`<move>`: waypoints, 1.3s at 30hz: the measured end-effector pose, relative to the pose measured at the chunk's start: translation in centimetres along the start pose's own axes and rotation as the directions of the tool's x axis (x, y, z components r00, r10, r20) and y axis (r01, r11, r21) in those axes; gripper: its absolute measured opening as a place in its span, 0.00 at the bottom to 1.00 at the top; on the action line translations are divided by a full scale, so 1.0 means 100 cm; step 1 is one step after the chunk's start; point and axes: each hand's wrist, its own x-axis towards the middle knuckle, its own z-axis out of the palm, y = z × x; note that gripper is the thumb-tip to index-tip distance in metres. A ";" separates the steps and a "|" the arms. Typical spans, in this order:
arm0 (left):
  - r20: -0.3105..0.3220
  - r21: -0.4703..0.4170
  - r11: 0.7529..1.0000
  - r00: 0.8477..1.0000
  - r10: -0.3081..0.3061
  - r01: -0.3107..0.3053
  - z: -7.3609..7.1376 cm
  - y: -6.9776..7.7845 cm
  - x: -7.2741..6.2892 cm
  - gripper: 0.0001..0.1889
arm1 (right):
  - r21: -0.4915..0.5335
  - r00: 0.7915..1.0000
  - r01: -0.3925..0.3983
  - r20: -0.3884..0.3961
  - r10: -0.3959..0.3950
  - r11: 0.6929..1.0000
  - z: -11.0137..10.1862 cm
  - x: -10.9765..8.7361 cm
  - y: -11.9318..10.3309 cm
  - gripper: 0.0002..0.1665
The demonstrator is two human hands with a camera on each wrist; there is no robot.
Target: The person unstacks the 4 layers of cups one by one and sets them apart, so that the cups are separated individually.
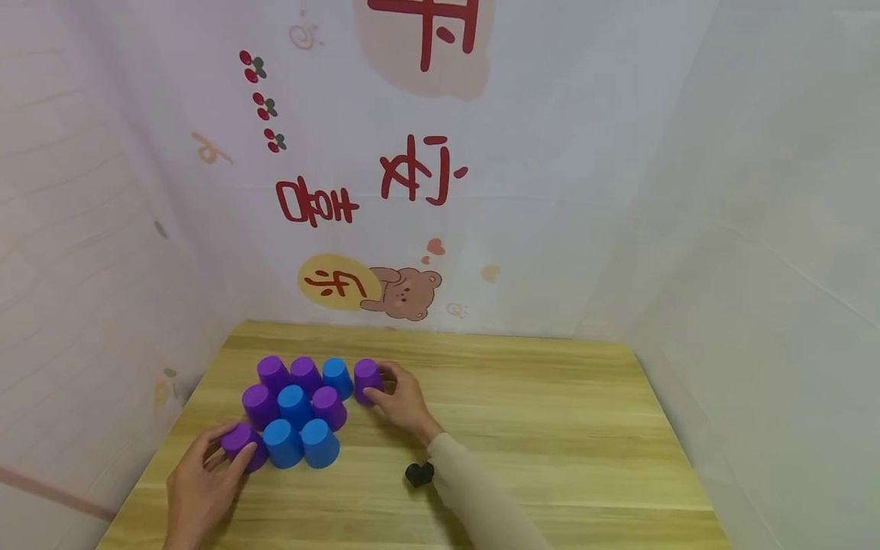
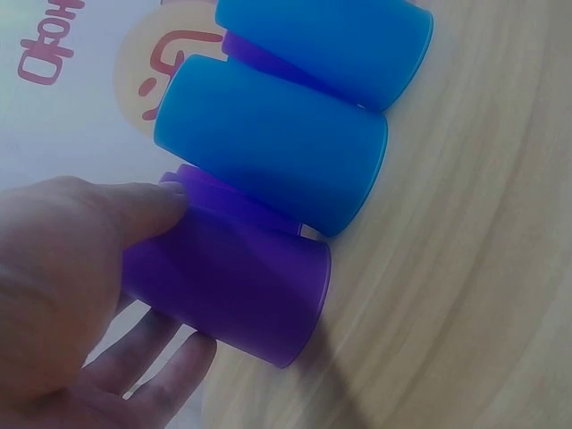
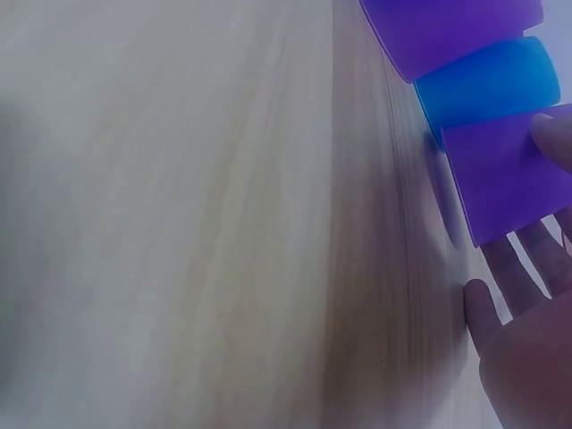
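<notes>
Upside-down plastic cups stand in three rows on the left of the table in the head view. My left hand (image 1: 202, 485) holds a purple cup (image 1: 241, 441) at the front row's left end, thumb on one side and fingers round the other. Beside it are two blue cups (image 1: 283, 443). At the back row's right end, my right hand (image 1: 406, 401) grips another purple cup (image 1: 367, 376) between thumb and fingers, next to a blue cup (image 1: 336, 377). The middle row has a blue cup (image 1: 294, 406) between two purple ones (image 1: 329, 409).
Two more purple cups (image 1: 273, 373) make up the back row's left part. A black heart-shaped piece (image 1: 419, 474) shows beside the right sleeve (image 1: 474, 489). Printed white cloth (image 1: 550, 191) hangs behind the wooden table (image 1: 550, 443) and along its sides.
</notes>
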 end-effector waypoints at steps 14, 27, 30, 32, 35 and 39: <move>-0.014 -0.002 1.000 1.000 -0.003 0.003 -0.001 -0.002 -0.002 0.28 | -0.040 1.000 -0.010 -0.010 0.010 0.999 0.005 0.000 -0.002 0.30; -0.010 0.002 0.999 0.999 0.042 -0.042 0.000 -0.003 0.002 0.28 | -0.062 0.999 -0.028 -0.021 0.027 0.998 0.006 0.001 0.002 0.31; -0.011 -0.005 0.999 0.999 0.052 -0.052 0.000 -0.002 0.002 0.27 | -0.061 0.999 -0.031 -0.021 0.029 0.998 0.005 0.000 0.004 0.31; -0.017 -0.008 0.999 0.998 0.053 -0.054 0.000 -0.001 0.002 0.27 | -0.061 0.999 -0.028 -0.018 0.027 0.998 0.004 0.000 0.004 0.31; -0.024 -0.014 0.999 0.998 0.051 -0.052 0.001 -0.001 0.002 0.28 | -0.062 1.000 -0.019 -0.010 0.019 0.998 0.002 -0.002 0.005 0.32; -0.022 -0.015 0.999 0.999 0.041 -0.041 0.001 -0.002 0.002 0.27 | -0.063 1.000 -0.007 -0.012 0.006 0.998 -0.001 -0.004 0.006 0.32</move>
